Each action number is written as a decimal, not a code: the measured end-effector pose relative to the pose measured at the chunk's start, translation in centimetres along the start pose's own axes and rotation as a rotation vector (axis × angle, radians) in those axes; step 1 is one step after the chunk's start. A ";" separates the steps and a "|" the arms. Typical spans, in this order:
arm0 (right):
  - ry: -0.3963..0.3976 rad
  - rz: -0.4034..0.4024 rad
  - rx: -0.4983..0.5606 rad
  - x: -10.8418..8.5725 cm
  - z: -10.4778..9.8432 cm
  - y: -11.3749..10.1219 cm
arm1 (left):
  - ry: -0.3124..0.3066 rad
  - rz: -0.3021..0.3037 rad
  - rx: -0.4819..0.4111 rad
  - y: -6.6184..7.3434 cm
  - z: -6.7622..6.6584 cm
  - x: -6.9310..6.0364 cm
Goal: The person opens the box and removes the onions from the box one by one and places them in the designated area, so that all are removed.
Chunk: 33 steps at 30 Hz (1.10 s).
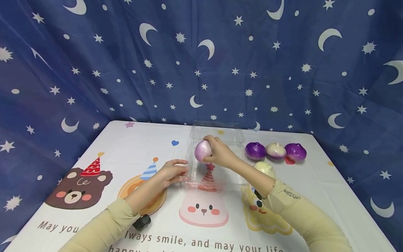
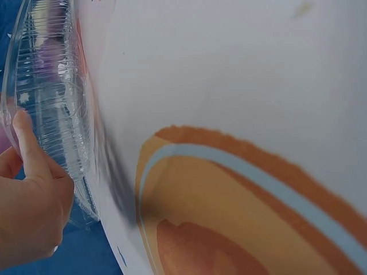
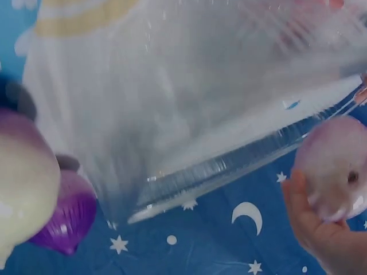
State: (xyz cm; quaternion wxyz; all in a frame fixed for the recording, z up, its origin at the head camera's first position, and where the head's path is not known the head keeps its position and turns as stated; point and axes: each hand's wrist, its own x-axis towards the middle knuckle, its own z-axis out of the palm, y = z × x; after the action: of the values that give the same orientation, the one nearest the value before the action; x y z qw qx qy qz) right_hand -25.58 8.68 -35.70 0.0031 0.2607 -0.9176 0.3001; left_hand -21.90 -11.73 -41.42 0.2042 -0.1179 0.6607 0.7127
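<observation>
A pale purple and white onion (image 1: 201, 151), glossy like a model, is gripped by my right hand (image 1: 221, 153) over a clear plastic container (image 1: 231, 175). The right wrist view shows the fingers curled round this onion (image 3: 330, 166), which has a dark spot on one side. At the container's left side, my left hand (image 1: 170, 173) pinches the rim; in the left wrist view the thumb and fingers lie on either side of the container wall (image 2: 51, 97). The container's lid (image 1: 201, 133) is folded back toward the curtain.
To the right of the container stand a dark purple onion (image 1: 255, 151), a white and purple onion (image 1: 276, 151) and another purple onion (image 1: 296, 152). A cream onion (image 1: 264, 168) lies nearer, partly behind my right forearm. Behind the printed tablecloth (image 1: 151, 140) hangs a blue curtain (image 1: 176, 77).
</observation>
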 end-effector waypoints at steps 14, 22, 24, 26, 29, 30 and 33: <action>0.200 -0.043 0.236 -2.8 -0.7 0.5 | -0.025 0.007 -0.005 0.5 0.3 -0.1; 0.205 -0.089 0.343 -4.2 -1.0 1.0 | -0.030 0.001 -0.012 0.3 0.1 -0.1; 0.187 -0.103 0.374 -4.5 -1.1 1.1 | -0.026 -0.004 -0.011 0.3 0.0 -0.1; 0.155 -0.099 0.426 -4.8 -1.2 1.4 | -0.027 -0.008 -0.007 0.2 -0.1 -0.1; 0.090 -0.041 0.548 -5.3 -1.5 2.0 | -0.028 -0.011 -0.004 0.2 -0.2 -0.1; 0.074 -0.008 0.590 -5.4 -1.6 2.2 | -0.028 -0.011 -0.005 0.2 -0.2 -0.1; 0.054 0.095 0.677 -5.7 -1.8 2.6 | -0.026 -0.015 -0.010 0.1 -0.3 0.0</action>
State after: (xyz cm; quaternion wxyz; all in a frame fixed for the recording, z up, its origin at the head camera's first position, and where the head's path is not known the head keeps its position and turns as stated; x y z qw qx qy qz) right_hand -22.18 14.21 -36.57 -0.0735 0.1958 -0.7768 0.5941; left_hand -21.95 -12.05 -41.32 0.2173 -0.1146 0.6536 0.7159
